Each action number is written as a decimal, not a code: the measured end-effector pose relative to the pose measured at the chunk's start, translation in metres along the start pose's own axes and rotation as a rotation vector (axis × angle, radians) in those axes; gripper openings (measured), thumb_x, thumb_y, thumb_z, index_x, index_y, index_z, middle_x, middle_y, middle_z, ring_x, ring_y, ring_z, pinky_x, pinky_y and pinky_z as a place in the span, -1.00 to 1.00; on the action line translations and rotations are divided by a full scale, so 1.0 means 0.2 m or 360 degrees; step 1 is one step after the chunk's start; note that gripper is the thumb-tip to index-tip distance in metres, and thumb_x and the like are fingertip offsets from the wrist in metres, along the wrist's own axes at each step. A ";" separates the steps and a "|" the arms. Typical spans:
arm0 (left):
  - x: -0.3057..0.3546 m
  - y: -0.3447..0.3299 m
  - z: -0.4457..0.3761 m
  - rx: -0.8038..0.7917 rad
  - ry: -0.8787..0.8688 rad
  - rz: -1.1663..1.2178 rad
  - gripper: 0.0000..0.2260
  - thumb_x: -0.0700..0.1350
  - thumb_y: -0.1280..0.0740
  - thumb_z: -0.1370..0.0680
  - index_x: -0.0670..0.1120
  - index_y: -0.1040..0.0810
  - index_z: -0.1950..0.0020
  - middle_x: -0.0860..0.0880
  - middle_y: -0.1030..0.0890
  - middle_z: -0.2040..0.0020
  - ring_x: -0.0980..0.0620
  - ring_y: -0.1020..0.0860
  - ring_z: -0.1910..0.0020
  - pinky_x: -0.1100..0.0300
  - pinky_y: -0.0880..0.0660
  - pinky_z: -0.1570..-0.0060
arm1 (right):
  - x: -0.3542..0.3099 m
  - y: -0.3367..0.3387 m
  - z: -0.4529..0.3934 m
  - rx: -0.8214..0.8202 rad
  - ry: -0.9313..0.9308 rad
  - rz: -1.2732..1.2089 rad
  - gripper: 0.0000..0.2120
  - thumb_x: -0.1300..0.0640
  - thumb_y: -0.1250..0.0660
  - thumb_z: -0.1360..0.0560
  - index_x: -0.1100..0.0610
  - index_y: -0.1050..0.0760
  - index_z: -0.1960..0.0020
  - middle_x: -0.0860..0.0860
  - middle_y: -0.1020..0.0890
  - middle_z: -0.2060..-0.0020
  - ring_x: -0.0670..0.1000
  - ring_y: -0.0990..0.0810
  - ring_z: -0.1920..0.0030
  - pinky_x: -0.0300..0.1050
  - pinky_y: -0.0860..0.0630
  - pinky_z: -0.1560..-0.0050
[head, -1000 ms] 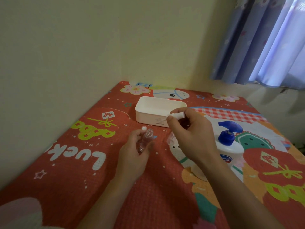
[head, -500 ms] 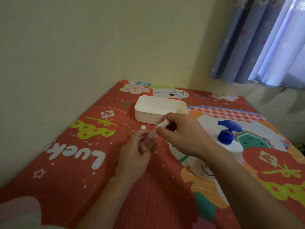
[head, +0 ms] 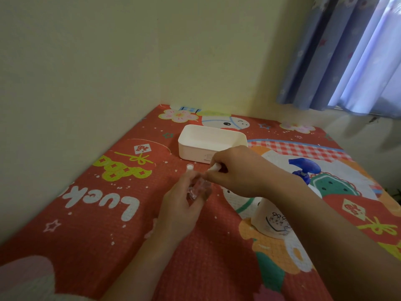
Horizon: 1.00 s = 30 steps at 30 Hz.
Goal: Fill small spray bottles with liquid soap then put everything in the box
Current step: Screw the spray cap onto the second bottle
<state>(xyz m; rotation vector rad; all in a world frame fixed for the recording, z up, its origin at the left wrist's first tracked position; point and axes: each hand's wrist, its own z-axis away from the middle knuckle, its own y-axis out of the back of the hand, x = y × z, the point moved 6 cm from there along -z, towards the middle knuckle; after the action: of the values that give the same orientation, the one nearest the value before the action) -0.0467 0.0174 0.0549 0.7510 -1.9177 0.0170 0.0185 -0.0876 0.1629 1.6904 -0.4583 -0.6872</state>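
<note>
Gripped in the left hand [head: 182, 205]: small clear spray bottle [head: 196, 189], fingers curled round its body, held tilted just above the red printed mat [head: 86, 224]. Right hand [head: 240, 172]: palm down, fingers pinching the white spray head [head: 213, 168] just at the bottle's neck; whether it is seated cannot be told. Risk: a crooked fit or a tipped bottle would spill soap onto the mat. Beyond: small white cap [head: 189, 167] lying loose; pump soap bottle [head: 282, 213] right of the forearm; white box [head: 211, 144], open, farthest back.
</note>
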 end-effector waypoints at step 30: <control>-0.01 0.00 0.00 0.0020 0.0033 -0.0081 -0.71 0.18 -0.32 -0.52 0.25 -0.42 -0.23 0.32 -0.61 -0.04 0.32 -0.59 -0.03 0.15 -0.60 0.03 | 0.06 -0.05 0.01 -0.0087 -0.0113 -0.0407 -0.47 -0.33 -0.19 -0.47 -0.04 -0.41 -0.31 -0.09 -0.58 -0.07 -0.09 -0.58 0.06 -0.20 -0.48 0.09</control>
<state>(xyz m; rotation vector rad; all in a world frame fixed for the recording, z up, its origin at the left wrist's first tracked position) -0.0458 0.0179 0.0532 0.8050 -1.8799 0.0054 0.0256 -0.0942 0.1514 1.6926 -0.2720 -0.9398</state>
